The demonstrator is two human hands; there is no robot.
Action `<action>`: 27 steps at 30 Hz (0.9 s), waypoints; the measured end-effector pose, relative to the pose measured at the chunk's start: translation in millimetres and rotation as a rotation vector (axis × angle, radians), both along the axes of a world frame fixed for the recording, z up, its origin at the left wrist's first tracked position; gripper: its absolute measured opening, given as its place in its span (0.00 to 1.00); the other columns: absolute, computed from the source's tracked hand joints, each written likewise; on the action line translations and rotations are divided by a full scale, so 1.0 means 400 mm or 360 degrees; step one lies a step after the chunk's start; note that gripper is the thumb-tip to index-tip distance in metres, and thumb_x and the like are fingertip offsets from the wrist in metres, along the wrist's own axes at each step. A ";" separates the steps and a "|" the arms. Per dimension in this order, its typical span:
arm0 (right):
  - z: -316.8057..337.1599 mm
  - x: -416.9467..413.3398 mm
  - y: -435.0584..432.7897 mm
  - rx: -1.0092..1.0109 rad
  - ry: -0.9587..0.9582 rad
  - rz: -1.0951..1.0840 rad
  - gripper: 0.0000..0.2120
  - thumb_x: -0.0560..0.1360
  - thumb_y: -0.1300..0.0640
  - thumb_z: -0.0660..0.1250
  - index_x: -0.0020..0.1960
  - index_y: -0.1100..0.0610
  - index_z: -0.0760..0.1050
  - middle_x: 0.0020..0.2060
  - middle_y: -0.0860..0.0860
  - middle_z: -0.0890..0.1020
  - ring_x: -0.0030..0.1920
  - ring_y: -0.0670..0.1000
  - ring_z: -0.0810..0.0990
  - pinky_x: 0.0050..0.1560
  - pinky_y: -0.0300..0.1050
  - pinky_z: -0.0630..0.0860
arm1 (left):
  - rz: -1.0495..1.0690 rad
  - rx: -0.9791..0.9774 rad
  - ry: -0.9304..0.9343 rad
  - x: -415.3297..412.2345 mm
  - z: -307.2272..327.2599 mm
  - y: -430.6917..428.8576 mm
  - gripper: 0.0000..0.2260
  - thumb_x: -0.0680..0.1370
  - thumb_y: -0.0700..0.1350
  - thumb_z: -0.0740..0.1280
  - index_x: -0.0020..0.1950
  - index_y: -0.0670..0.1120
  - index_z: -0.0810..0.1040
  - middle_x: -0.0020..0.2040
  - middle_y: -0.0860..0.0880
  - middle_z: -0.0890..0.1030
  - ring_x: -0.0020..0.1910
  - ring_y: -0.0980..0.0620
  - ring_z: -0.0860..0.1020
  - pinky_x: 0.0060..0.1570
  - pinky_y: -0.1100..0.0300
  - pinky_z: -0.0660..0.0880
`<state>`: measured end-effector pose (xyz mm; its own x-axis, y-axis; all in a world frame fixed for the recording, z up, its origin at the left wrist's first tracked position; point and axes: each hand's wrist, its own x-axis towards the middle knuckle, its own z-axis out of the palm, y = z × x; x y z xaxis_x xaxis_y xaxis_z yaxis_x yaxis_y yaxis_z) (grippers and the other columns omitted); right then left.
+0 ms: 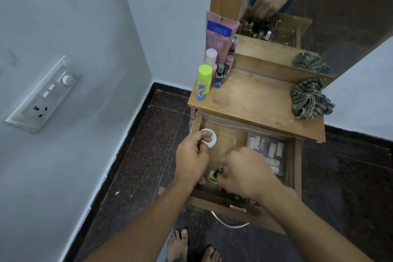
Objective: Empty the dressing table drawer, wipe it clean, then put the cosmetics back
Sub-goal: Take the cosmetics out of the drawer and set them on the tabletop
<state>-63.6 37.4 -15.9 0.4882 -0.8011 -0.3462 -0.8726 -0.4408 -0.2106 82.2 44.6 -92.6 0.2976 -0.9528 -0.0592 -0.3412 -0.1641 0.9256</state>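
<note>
The wooden drawer [296, 168] stands pulled open under the dressing table top [255, 102], still holding small bottles and a clear pouch of tubes [270, 153] at its right. The left hand [192, 159] pinches a round white jar [210, 137] at the drawer's far-left corner. The right hand [244, 173] is closed on a small dark-capped bottle [219, 171] (its body mostly hidden). On the top stand a green-capped bottle [204, 80], a pink tube [219, 35] and a striped cloth [309, 100].
</note>
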 end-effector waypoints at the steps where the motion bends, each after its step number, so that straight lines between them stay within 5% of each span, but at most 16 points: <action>1: 0.025 -0.008 -0.022 -0.0045 -0.0010 -0.0052 0.15 0.70 0.43 0.62 0.47 0.50 0.81 0.41 0.50 0.83 0.46 0.55 0.82 0.42 0.45 0.77 | 0.0030 -0.0038 -0.0011 -0.002 0.006 -0.002 0.17 0.75 0.32 0.63 0.53 0.51 0.83 0.50 0.59 0.83 0.50 0.60 0.81 0.53 0.57 0.79; 8: 0.195 -0.020 -0.212 -0.0451 -0.0472 -0.0340 0.07 0.67 0.47 0.76 0.43 0.47 0.85 0.37 0.42 0.84 0.36 0.46 0.79 0.40 0.47 0.80 | 0.0227 -0.0397 -0.0071 -0.054 0.072 -0.069 0.09 0.78 0.41 0.70 0.58 0.47 0.83 0.47 0.55 0.80 0.43 0.57 0.80 0.44 0.59 0.79; 15: 0.188 0.027 -0.347 -0.0606 -0.0480 -0.0416 0.07 0.67 0.48 0.74 0.44 0.46 0.86 0.36 0.44 0.83 0.36 0.51 0.79 0.43 0.47 0.80 | 0.0289 -0.0311 -0.0090 -0.093 0.099 -0.166 0.17 0.79 0.47 0.71 0.69 0.50 0.78 0.55 0.56 0.79 0.42 0.61 0.77 0.45 0.74 0.71; 21: 0.165 0.053 -0.394 -0.0610 -0.0511 -0.0456 0.07 0.68 0.53 0.73 0.45 0.48 0.86 0.35 0.46 0.84 0.38 0.53 0.81 0.43 0.50 0.82 | 0.0302 -0.0212 -0.0208 -0.103 0.072 -0.208 0.21 0.80 0.52 0.68 0.72 0.49 0.75 0.62 0.52 0.79 0.54 0.50 0.81 0.57 0.50 0.78; 27: 0.149 0.063 -0.411 -0.0592 -0.0525 -0.0481 0.08 0.68 0.55 0.72 0.46 0.49 0.87 0.36 0.48 0.85 0.39 0.55 0.82 0.43 0.51 0.82 | 0.0302 -0.0233 -0.0201 -0.111 0.072 -0.214 0.20 0.81 0.49 0.69 0.71 0.46 0.76 0.64 0.51 0.79 0.61 0.54 0.78 0.62 0.55 0.76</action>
